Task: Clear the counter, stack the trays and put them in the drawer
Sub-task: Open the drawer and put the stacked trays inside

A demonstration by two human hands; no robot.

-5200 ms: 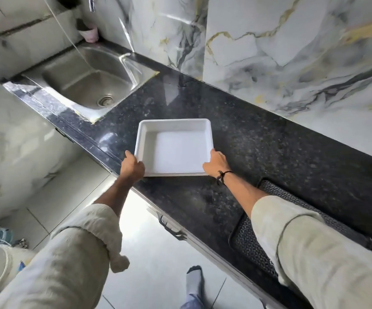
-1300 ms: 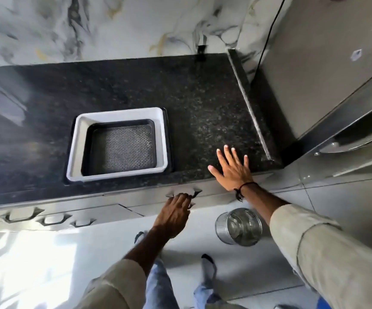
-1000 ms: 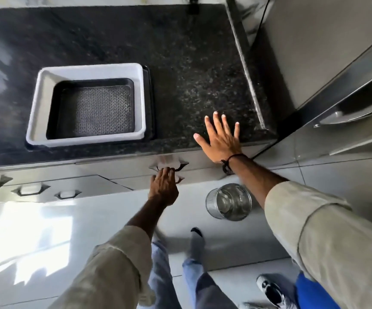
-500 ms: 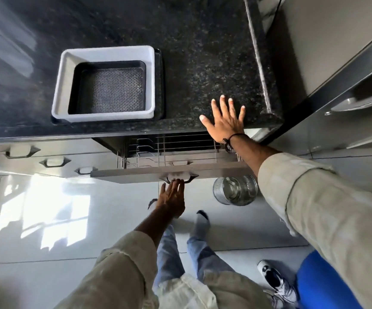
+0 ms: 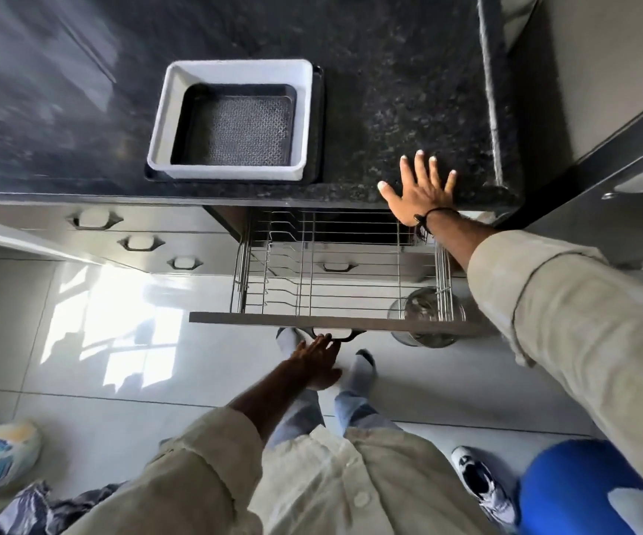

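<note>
Two hands are at work, and the nearer one, the left hand (image 5: 318, 355), reaches down to the drawer front (image 5: 335, 324); its fingers (image 5: 325, 339) are hooked on the dark handle (image 5: 337, 335), curled around it and gripping nothing else. Just beyond, the drawer (image 5: 343, 287) stands pulled well out, a wire basket with thin dividers and no load that I can see. A steel bin (image 5: 426, 314) sits on the floor under its right corner.

Farther on, the right hand (image 5: 418, 191) lies flat on the front edge of the worktop (image 5: 389, 90), fingers (image 5: 433, 167) spread wide and holding nothing, apparently bracing.

Beyond that, to the left, the trays rest on the worktop close to its front edge, already nested: a dark tray (image 5: 316, 121) at the bottom, its rim showing on the right side and along the front, a white tray (image 5: 231, 73) inside it, and a small dark tray with a patterned floor (image 5: 237, 127) inside that. All lie flat, open side up, roughly square, the slightly longer side running along the worktop edge.

They look like light, rigid plastic with smooth, possibly slippery walls. Lifting by the white rim alone would likely leave the bottom tray behind, so the best hold is probably under the bottom tray's rim at its left and right sides, kept level so the inner trays do not slide.
</note>
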